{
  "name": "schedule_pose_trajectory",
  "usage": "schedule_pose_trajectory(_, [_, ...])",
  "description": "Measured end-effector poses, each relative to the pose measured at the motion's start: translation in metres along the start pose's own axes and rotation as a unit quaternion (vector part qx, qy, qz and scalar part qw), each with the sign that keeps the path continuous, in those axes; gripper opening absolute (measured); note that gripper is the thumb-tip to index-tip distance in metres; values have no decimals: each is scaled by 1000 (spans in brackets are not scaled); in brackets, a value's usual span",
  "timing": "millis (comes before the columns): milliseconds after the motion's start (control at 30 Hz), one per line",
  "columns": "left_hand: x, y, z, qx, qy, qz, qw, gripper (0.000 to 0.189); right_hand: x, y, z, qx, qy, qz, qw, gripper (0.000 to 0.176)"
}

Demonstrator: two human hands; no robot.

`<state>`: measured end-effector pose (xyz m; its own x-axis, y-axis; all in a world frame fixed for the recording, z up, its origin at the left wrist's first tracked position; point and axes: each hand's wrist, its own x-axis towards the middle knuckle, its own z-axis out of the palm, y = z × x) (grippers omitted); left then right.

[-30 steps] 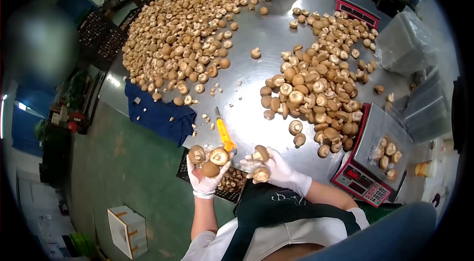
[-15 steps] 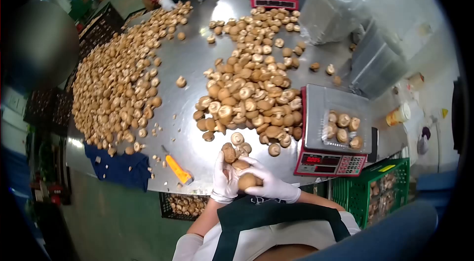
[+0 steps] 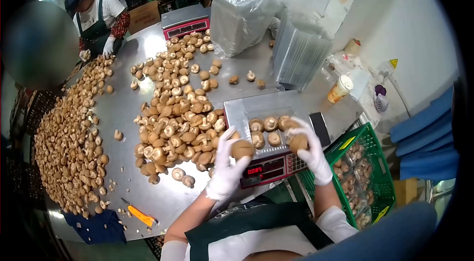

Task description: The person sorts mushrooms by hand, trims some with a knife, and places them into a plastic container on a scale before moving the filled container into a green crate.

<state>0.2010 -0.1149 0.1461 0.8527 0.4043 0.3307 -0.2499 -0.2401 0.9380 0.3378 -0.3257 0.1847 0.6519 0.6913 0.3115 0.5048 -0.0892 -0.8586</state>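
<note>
My gloved left hand (image 3: 224,169) is closed around a brown mushroom (image 3: 243,149) at the scale's left front corner. A second mushroom (image 3: 298,143) sits in the fingers of my gloved right hand (image 3: 314,156), over the right side of a clear plastic tray (image 3: 284,149). Several mushrooms (image 3: 270,123), some stem side up, lie in that tray on the red digital scale (image 3: 232,109). The scale's lit red display (image 3: 255,170) is just right of my left hand. My right fingers partly hide the tray's right edge.
A mushroom heap (image 3: 177,128) lies left of the scale, a larger pile (image 3: 69,157) farther left. An orange-handled knife (image 3: 142,215) rests near the front edge. Stacked clear trays (image 3: 298,54), a cup (image 3: 340,88) and a green crate (image 3: 368,150) stand right. A co-worker (image 3: 101,19) works opposite.
Both hands have moved right from the table's front edge to the scale and spread apart, each with a mushroom. The view has swung right.
</note>
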Motion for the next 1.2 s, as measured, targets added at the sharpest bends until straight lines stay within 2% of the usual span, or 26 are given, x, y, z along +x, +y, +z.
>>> schedule_pose_trajectory(67, [24, 1, 24, 100, -70, 80, 989, 42, 10, 5, -16, -68, 6, 18, 997, 49])
schedule_pose_trajectory(133, [39, -12, 47, 218, -124, 135, 958, 48, 17, 24, -19, -99, -11, -14, 995, 47])
schedule_pose_trajectory(200, [45, -28, 61, 299, -179, 135, 928, 62, 20, 40, -19, -247, -84, -38, 965, 52])
schedule_pose_trajectory(267, [43, -33, 64, 304, -173, 130, 928, 69, 18, 43, -11, -275, -123, -31, 953, 59])
schedule_pose_trajectory(333, [39, -34, 62, 309, -168, 121, 928, 76, 14, 45, -13, -205, -108, -24, 972, 58])
schedule_pose_trajectory(400, [31, -26, 45, 230, -116, 140, 956, 83, 9, 52, -18, -87, -33, -8, 996, 58])
schedule_pose_trajectory(433, [27, -20, 31, 183, -98, 101, 973, 81, 5, 49, -21, -60, 3, 15, 998, 57])
schedule_pose_trajectory(467, [18, -27, 17, 164, -38, 119, 978, 77, 3, 41, -23, 9, 43, 13, 999, 54])
schedule_pose_trajectory(500, [11, -32, 3, 225, 26, 113, 967, 68, -2, 46, -26, 22, 68, 21, 997, 51])
schedule_pose_trajectory(567, [-10, -31, -33, 269, 84, 38, 959, 55, -10, 51, -29, 57, 124, 38, 990, 46])
schedule_pose_trajectory(633, [-37, -44, -64, 326, 123, -31, 937, 51, -18, 55, -32, 49, 147, 51, 987, 42])
schedule_pose_trajectory(667, [-55, -60, -81, 323, 119, -81, 936, 52, -20, 56, -31, 49, 157, 55, 985, 41])
schedule_pose_trajectory(733, [-80, -70, -97, 387, 106, -125, 907, 53, -20, 53, -25, 39, 167, 53, 984, 38])
schedule_pose_trajectory(867, [-125, -108, -94, 553, 27, -138, 821, 57, -11, 34, -11, -34, 150, 44, 987, 35])
schedule_pose_trajectory(933, [-140, -122, -81, 538, 15, -143, 831, 40, -7, 28, -2, -44, 138, 25, 989, 33])
schedule_pose_trajectory(1000, [-138, -129, -84, 521, 62, -109, 844, 21, -2, 20, 7, -12, 144, 34, 989, 32])
schedule_pose_trajectory(1033, [-130, -119, -83, 480, 113, -123, 861, 12, -2, 18, 10, -19, 140, 30, 989, 32])
schedule_pose_trajectory(1067, [-131, -125, -91, 487, 121, -116, 857, 16, -3, 18, 13, -28, 137, 26, 990, 33])
schedule_pose_trajectory(1100, [-131, -126, -96, 444, 152, -110, 876, 21, -4, 20, 16, -39, 128, 1, 991, 33])
schedule_pose_trajectory(1133, [-128, -123, -99, 399, 181, -102, 893, 28, -6, 15, 23, 5, 127, 43, 991, 32])
schedule_pose_trajectory(1167, [-127, -119, -100, 326, 199, -81, 921, 36, -8, 7, 27, 3, 92, 69, 993, 31])
schedule_pose_trajectory(1200, [-127, -115, -96, 162, 242, -104, 951, 39, -8, -1, 31, 0, 58, 96, 994, 30])
